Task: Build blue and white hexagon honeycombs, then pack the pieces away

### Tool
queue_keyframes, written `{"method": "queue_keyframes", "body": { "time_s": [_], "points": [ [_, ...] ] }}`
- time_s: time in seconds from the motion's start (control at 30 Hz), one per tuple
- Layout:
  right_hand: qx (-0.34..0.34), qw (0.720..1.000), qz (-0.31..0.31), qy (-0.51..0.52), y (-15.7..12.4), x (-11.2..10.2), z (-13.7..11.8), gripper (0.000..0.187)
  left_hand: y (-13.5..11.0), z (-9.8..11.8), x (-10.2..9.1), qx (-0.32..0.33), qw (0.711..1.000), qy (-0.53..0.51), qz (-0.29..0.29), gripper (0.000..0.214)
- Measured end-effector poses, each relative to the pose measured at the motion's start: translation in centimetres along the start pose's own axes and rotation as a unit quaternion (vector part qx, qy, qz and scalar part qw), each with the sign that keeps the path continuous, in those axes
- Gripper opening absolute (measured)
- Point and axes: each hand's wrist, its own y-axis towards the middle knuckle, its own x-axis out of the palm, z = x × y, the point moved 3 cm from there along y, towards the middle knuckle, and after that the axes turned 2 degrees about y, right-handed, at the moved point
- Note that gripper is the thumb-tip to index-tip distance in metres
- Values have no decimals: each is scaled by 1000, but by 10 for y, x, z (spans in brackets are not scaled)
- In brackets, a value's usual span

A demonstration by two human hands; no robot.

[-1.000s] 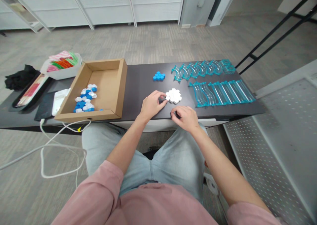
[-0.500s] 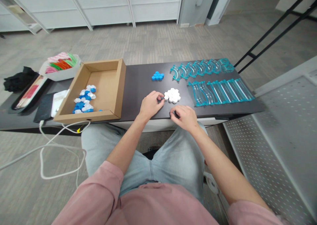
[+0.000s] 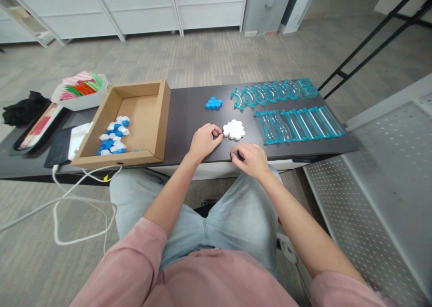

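My left hand [image 3: 204,141] rests on the dark tabletop, its fingers loosely curled. Dark tabletop shows between its thumb and forefinger, and nothing is seen in it. Just right of its fingertips lies a flat cluster of white hexagonal pieces [image 3: 234,130]; whether they touch is unclear. Near the front edge, below that cluster, my right hand [image 3: 250,158] lies with bent fingers around a dark gap, and no object shows in it. Farther back sits a small group of blue hexagonal pieces [image 3: 213,103].
A cardboard box [image 3: 147,118] on the left contains mixed blue and white pieces [image 3: 115,136]. Teal-edged clear curved tracks [image 3: 266,93] and straighter tracks [image 3: 303,124] lie to the right. A white bin [image 3: 83,101], black tray [image 3: 37,131] and white cable [image 3: 84,199] are farther left.
Both hands keep their places and shapes, and the pieces are unmoved. Only the camera view has shifted very slightly.
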Motion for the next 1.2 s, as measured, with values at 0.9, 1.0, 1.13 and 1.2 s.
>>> {"method": "queue_keyframes", "body": {
  "time_s": [0.9,1.0,1.13,1.2],
  "points": [
    [129,988,69,40,5,2,4,16,4,5,-4,-8,998,64,-29,35],
    [133,988,62,43,5,2,5,17,3,5,-3,-7,997,67,-28,34],
    [127,989,62,43,5,2,6,16,3,5,-3,-8,997,70,-27,33],
    [124,989,64,44,5,2,6,16,3,5,-3,-6,997,68,-25,32]
  ]
}}
